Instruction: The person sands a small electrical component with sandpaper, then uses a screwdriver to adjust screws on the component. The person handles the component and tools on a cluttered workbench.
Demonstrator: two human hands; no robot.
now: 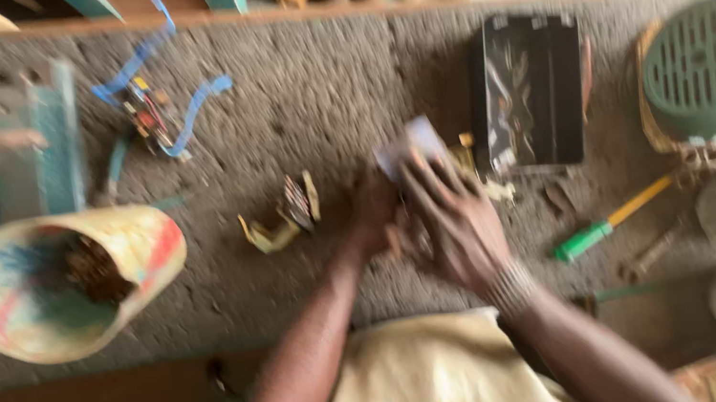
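I see my right hand (459, 228) closed over a pale card (407, 146), left hand (375, 217) hidden beneath, grip untellable; it may slip among table (312, 102) scraps.

a small pale flat card-like piece (412, 145), blurred, tilted, held above the grey workbench centre.

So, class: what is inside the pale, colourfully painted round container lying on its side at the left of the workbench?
Inside the pale painted round container, a dark brown clump shows near the opening. The picture is blurred, so what it is, and anything beneath it, cannot be seen.
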